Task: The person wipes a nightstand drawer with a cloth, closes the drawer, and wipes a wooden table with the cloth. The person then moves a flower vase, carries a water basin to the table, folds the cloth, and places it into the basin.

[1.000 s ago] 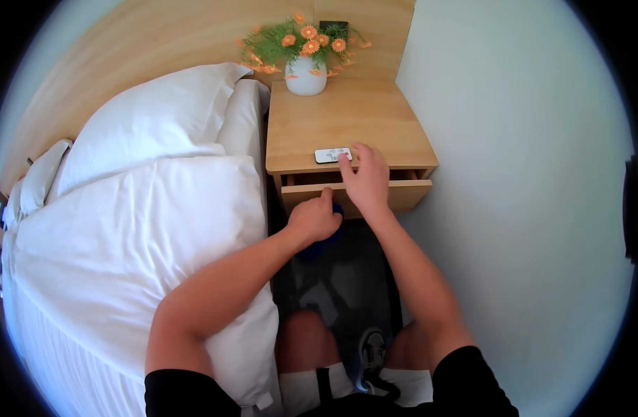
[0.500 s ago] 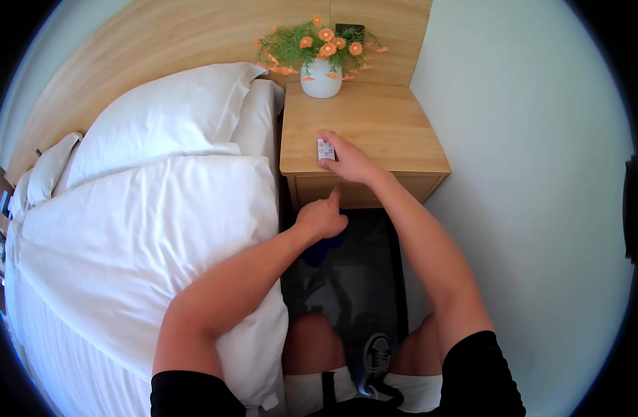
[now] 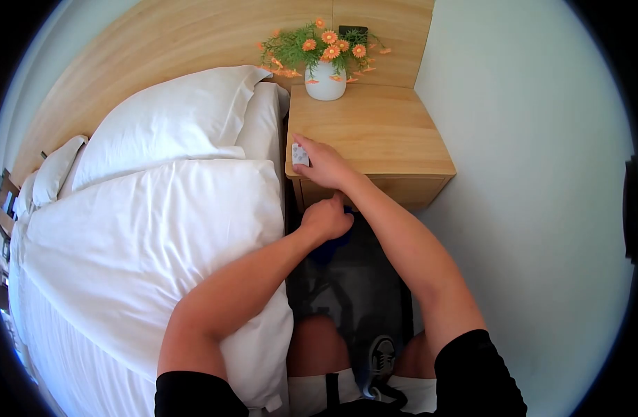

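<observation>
My right hand (image 3: 322, 161) reaches over the front left of the wooden nightstand (image 3: 385, 128). Between its thumb and fingers it grips a small white blister pack (image 3: 300, 154) with grey dots, just above the top near the left edge. Lower down, my left hand (image 3: 327, 219) is at the lower edge of the drawer front (image 3: 395, 191). Its fingers are curled, one tip reaches up against the front, and my right forearm passes close beside it. Whatever those fingers hold, if anything, is hidden. The drawer looks closed.
A white vase (image 3: 325, 83) with orange flowers stands at the back of the nightstand. The bed with a white quilt (image 3: 173, 229) and a pillow (image 3: 169, 125) borders the left side. A pale wall (image 3: 527, 194) rises at right. Something dark blue (image 3: 326, 251) lies below my left hand.
My right hand has moved left with the blister pack, towards the nightstand's left edge. My left hand stays at the drawer front, its pointing finger now less stretched out.
</observation>
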{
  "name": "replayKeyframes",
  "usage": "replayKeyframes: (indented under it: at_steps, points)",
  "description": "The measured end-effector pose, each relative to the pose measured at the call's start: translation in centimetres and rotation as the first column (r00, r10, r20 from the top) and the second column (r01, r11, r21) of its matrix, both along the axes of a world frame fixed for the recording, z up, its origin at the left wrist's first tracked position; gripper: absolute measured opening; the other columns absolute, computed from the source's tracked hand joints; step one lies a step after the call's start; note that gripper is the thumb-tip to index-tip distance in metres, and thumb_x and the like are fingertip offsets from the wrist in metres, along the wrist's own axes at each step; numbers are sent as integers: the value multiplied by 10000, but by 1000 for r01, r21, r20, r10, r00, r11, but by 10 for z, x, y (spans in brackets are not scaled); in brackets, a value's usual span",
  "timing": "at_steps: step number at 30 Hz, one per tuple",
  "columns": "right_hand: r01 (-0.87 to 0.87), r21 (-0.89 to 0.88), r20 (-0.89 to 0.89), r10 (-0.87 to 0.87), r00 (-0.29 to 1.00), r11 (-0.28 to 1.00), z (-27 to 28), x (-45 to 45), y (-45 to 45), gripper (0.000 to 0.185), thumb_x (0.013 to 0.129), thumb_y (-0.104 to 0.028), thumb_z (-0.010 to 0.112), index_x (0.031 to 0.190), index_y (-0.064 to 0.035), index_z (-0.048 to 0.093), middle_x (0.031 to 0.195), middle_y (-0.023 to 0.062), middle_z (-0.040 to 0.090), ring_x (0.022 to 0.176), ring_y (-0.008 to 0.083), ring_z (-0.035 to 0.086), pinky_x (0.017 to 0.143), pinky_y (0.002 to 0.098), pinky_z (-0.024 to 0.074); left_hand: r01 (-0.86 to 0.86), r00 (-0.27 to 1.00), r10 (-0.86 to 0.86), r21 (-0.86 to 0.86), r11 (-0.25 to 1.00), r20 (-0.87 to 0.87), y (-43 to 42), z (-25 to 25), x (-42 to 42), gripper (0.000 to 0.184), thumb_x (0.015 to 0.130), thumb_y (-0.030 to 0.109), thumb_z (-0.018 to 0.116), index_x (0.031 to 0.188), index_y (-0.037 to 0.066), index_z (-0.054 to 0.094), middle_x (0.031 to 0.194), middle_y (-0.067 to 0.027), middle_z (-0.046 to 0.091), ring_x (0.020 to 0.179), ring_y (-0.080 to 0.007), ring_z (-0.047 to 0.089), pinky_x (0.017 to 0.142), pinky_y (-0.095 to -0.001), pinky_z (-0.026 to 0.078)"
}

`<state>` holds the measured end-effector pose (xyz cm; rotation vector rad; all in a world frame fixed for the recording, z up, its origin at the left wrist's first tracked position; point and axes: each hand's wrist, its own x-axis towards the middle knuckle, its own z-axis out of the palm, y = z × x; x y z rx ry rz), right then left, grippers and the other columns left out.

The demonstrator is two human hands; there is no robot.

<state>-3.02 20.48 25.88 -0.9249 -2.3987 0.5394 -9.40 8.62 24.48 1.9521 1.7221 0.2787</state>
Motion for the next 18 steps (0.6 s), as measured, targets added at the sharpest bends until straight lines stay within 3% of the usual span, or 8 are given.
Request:
replayKeyframes:
  at_steps: [4,11,13,14,16,17,18]
  points:
    - [-35,71,-71,40,997,997,-4,3,-1,794,895,-312,749,1536,-28,377,1406,261,563,1281,409,550,1076,440,451,-16,999,16,21,1000,28,1,1,1,604,870,304,624,1357,-16,464,1120,-301,695,1069,-462,661,960,-531,515]
    - [26,37,-51,-24,998,999,-9,0,-1,758,911,-345,736,1513,-19,409,1418,259,552,1318,414,523,1106,439,431,-53,998,52,37,998,22,0,4,-1,540,859,294,641,1294,-8,538,1113,-288,700,1057,-457,666,956,-530,521]
    - [48,270,-148,-8,989,962,-8,3,-3,702,924,-365,731,1467,-12,460,1404,261,564,1323,412,527,1109,442,428,-54,996,47,90,994,73,4,1,0,471,858,277,642,1242,10,589,1119,-280,700,1065,-451,662,954,-529,518]
    - [52,268,-146,-13,989,962,-7,10,-3,702,924,-365,731,1467,-12,460,1404,261,564,1323,412,527,1109,442,428,-50,996,43,88,995,75,5,-2,2,471,858,277,642,1242,10,589,1119,-280,700,1065,-451,662,954,-529,518]
    - [220,44,-378,-188,906,974,7,32,-16,568,987,-376,673,1391,-6,520,1376,207,596,1287,320,569,1090,420,438,-144,944,63,232,962,322,3,4,4,427,856,244,638,1222,24,619,1132,-289,688,1088,-453,643,960,-534,502]
    - [223,44,-374,-191,908,974,3,45,-22,568,987,-376,673,1391,-6,520,1376,207,596,1287,320,569,1090,420,438,-165,901,14,312,936,434,7,-2,4,355,886,176,612,1198,8,630,1093,-237,714,1041,-376,691,910,-464,533]
    - [262,-158,-530,-305,791,952,-4,61,-33,520,1005,-375,649,1355,-7,540,1359,178,609,1269,278,579,1066,395,449,-162,898,9,311,937,441,12,-6,3,355,886,176,612,1198,8,630,1093,-237,714,1041,-376,691,910,-464,533]
